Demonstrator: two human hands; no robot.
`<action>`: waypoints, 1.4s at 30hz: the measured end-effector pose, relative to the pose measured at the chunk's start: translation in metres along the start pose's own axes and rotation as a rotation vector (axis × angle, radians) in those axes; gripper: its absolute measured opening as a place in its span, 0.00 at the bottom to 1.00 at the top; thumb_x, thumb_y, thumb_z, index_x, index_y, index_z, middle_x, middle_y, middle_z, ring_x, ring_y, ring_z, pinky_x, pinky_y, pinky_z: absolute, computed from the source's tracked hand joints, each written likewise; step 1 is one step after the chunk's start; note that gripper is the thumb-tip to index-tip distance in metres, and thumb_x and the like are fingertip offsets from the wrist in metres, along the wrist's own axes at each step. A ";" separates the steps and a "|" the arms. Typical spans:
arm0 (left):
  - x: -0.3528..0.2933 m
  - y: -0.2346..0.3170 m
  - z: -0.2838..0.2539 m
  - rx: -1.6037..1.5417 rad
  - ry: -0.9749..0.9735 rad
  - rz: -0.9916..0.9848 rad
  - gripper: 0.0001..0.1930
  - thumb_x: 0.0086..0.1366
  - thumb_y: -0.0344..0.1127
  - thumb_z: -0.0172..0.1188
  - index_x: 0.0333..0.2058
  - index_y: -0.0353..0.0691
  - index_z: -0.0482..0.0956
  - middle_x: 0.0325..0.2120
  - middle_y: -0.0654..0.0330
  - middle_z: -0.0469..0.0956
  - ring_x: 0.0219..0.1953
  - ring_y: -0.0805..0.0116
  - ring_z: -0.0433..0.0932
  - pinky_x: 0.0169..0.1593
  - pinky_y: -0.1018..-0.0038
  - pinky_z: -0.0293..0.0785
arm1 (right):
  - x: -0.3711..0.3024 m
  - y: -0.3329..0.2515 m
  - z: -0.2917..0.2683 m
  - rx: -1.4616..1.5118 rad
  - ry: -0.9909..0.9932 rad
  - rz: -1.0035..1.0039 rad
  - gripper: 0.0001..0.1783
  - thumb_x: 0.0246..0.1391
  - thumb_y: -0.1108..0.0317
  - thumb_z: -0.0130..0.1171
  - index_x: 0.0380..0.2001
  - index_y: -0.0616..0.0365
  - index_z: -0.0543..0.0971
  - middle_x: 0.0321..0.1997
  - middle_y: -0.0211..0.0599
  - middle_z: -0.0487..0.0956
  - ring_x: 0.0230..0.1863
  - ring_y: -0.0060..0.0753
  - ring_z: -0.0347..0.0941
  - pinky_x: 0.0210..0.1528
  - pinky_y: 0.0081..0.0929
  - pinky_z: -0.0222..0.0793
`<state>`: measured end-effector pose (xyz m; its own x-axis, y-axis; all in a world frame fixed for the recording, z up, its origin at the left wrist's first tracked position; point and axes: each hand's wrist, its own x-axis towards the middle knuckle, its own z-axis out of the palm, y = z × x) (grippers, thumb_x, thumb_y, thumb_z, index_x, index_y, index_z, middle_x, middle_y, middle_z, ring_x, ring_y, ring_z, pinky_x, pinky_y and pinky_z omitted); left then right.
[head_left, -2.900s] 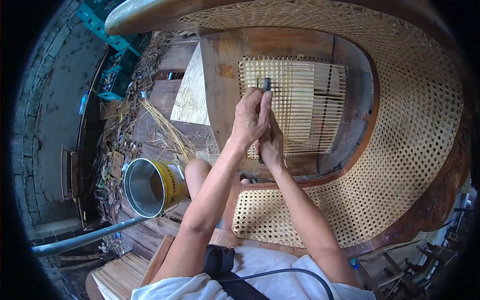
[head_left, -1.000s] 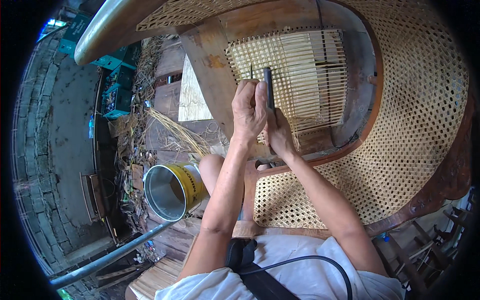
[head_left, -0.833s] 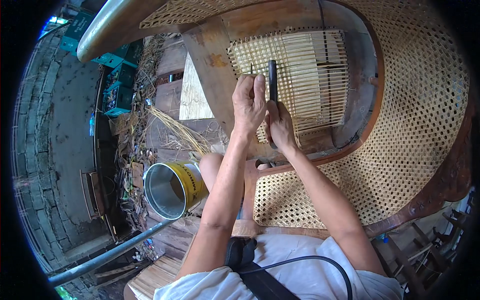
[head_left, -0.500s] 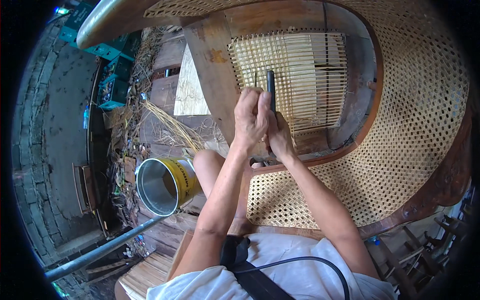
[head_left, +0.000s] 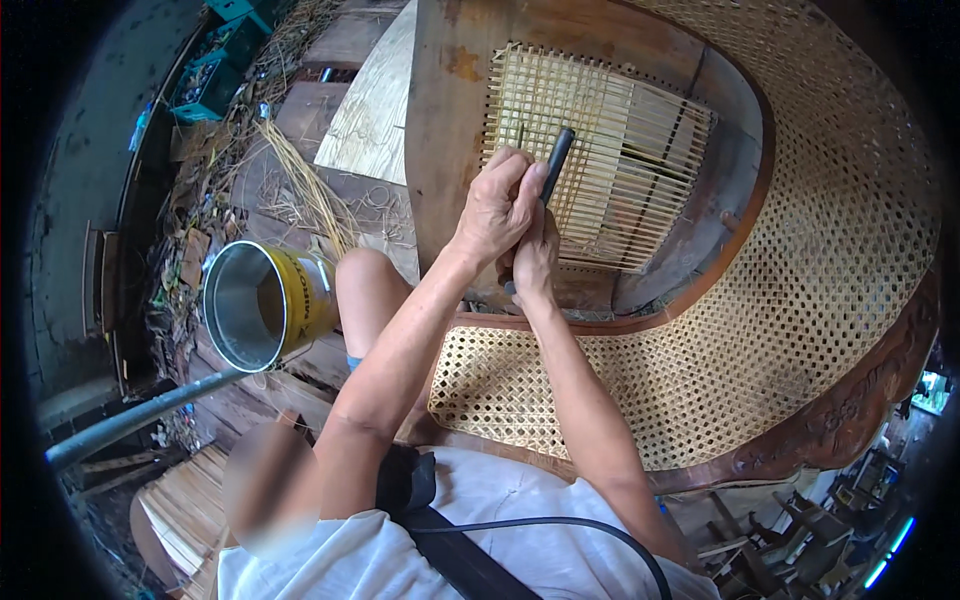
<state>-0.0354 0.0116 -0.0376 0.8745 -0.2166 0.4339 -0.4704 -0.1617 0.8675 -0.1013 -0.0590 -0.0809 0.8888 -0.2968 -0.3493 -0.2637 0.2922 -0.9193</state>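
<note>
My left hand (head_left: 497,205) is closed, its thumb against a dark cylindrical rod (head_left: 560,160). A thin dark spike shows just above its knuckles; what the fingers hold is hidden. Below and beside it, my right hand (head_left: 537,258) wraps the same rod, whose lower end pokes out under the palm. Both hands are over the near left part of a partly woven cane seat panel (head_left: 590,110). Cane strands cross closely on the panel's left, while its right has mostly one-way strands with gaps. A wooden seat frame (head_left: 445,120) surrounds the weave.
Finished cane mesh (head_left: 790,260) curves around the right and near side, edged by carved wood (head_left: 840,420). To the left stand a yellow bucket (head_left: 310,290) and a metal pipe (head_left: 140,415). Loose cane strands (head_left: 300,185) and a pale thin board (head_left: 370,110) lie beyond.
The view has turned, so the bucket and my arms appear farther left. The rod now leans to the right at its top. Both hands keep their closed hold together.
</note>
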 end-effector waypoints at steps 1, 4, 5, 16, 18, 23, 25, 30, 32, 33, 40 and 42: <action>0.000 -0.002 0.001 0.014 -0.024 -0.020 0.09 0.70 0.31 0.57 0.31 0.32 0.76 0.27 0.53 0.73 0.29 0.57 0.73 0.35 0.66 0.71 | 0.001 0.008 0.003 -0.142 -0.017 -0.074 0.20 0.70 0.47 0.44 0.37 0.55 0.70 0.17 0.24 0.66 0.11 0.16 0.59 0.10 0.22 0.53; -0.006 0.004 0.001 0.016 0.023 0.050 0.09 0.69 0.31 0.58 0.30 0.32 0.75 0.27 0.53 0.72 0.29 0.57 0.73 0.34 0.67 0.71 | -0.016 0.003 0.000 -0.093 -0.059 -0.054 0.23 0.70 0.45 0.43 0.39 0.56 0.70 0.20 0.25 0.69 0.13 0.16 0.63 0.12 0.21 0.56; -0.015 0.007 -0.003 0.029 -0.017 0.007 0.09 0.69 0.31 0.59 0.30 0.33 0.75 0.28 0.53 0.73 0.29 0.58 0.73 0.35 0.68 0.71 | -0.021 -0.001 -0.001 -0.060 -0.005 -0.033 0.23 0.70 0.45 0.43 0.38 0.56 0.70 0.19 0.25 0.69 0.13 0.16 0.63 0.12 0.21 0.56; -0.067 0.004 -0.025 -0.007 -0.175 -0.011 0.10 0.69 0.29 0.58 0.28 0.32 0.72 0.30 0.55 0.74 0.30 0.62 0.73 0.33 0.70 0.71 | -0.060 0.005 -0.030 0.025 0.023 -0.004 0.29 0.72 0.51 0.41 0.72 0.45 0.56 0.21 0.23 0.68 0.13 0.13 0.61 0.11 0.15 0.57; -0.061 0.008 -0.021 -0.009 -0.176 -0.016 0.10 0.69 0.29 0.57 0.29 0.32 0.72 0.30 0.55 0.73 0.29 0.64 0.72 0.33 0.71 0.70 | -0.059 0.009 -0.030 0.053 0.013 0.011 0.32 0.72 0.52 0.42 0.75 0.42 0.50 0.22 0.24 0.68 0.13 0.13 0.61 0.11 0.15 0.57; -0.070 0.015 -0.030 0.007 -0.206 -0.064 0.11 0.71 0.30 0.56 0.28 0.31 0.73 0.29 0.56 0.73 0.27 0.70 0.70 0.31 0.74 0.68 | -0.067 0.006 -0.032 0.204 0.046 0.061 0.30 0.73 0.56 0.41 0.73 0.43 0.52 0.24 0.24 0.69 0.16 0.13 0.64 0.12 0.16 0.60; -0.099 0.021 -0.044 -0.008 -0.324 -0.150 0.11 0.70 0.30 0.56 0.27 0.31 0.74 0.26 0.57 0.74 0.26 0.69 0.70 0.30 0.73 0.68 | -0.087 -0.009 -0.037 0.291 0.067 0.169 0.28 0.72 0.59 0.42 0.72 0.43 0.53 0.26 0.26 0.69 0.18 0.15 0.67 0.14 0.17 0.67; -0.133 0.009 -0.047 0.062 -0.398 -0.219 0.10 0.69 0.33 0.59 0.29 0.33 0.75 0.25 0.55 0.72 0.24 0.61 0.71 0.30 0.68 0.69 | -0.116 0.002 -0.059 0.300 0.044 0.334 0.33 0.71 0.59 0.46 0.74 0.38 0.48 0.28 0.27 0.69 0.18 0.16 0.68 0.15 0.19 0.71; -0.135 0.003 -0.043 0.065 -0.395 -0.208 0.10 0.69 0.34 0.59 0.31 0.33 0.76 0.25 0.55 0.73 0.25 0.60 0.72 0.30 0.67 0.69 | -0.121 0.010 -0.064 0.232 0.037 0.361 0.35 0.71 0.58 0.47 0.74 0.37 0.47 0.28 0.28 0.69 0.18 0.15 0.68 0.14 0.19 0.70; -0.135 0.002 -0.042 0.057 -0.392 -0.185 0.10 0.70 0.34 0.58 0.31 0.33 0.76 0.26 0.55 0.73 0.25 0.59 0.72 0.31 0.67 0.70 | -0.122 0.012 -0.063 0.237 0.049 0.366 0.36 0.70 0.57 0.47 0.75 0.36 0.46 0.28 0.28 0.69 0.16 0.15 0.67 0.13 0.18 0.69; -0.134 -0.005 -0.041 0.110 -0.418 -0.232 0.11 0.71 0.34 0.57 0.30 0.32 0.75 0.25 0.53 0.71 0.26 0.58 0.71 0.32 0.66 0.70 | -0.130 0.004 -0.049 0.148 -0.157 0.611 0.35 0.71 0.63 0.43 0.75 0.42 0.44 0.28 0.29 0.69 0.16 0.16 0.66 0.13 0.17 0.67; -0.132 -0.008 -0.040 0.098 -0.365 -0.183 0.11 0.71 0.32 0.56 0.29 0.31 0.75 0.25 0.55 0.71 0.25 0.62 0.70 0.30 0.69 0.68 | -0.135 0.006 -0.040 0.028 -0.222 0.678 0.27 0.69 0.69 0.42 0.70 0.52 0.56 0.28 0.31 0.70 0.16 0.17 0.66 0.13 0.18 0.66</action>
<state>-0.1420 0.0800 -0.0918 0.8541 -0.4996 0.1444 -0.3351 -0.3165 0.8874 -0.2375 -0.0537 -0.0467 0.5883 0.1501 -0.7946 -0.7786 0.3707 -0.5064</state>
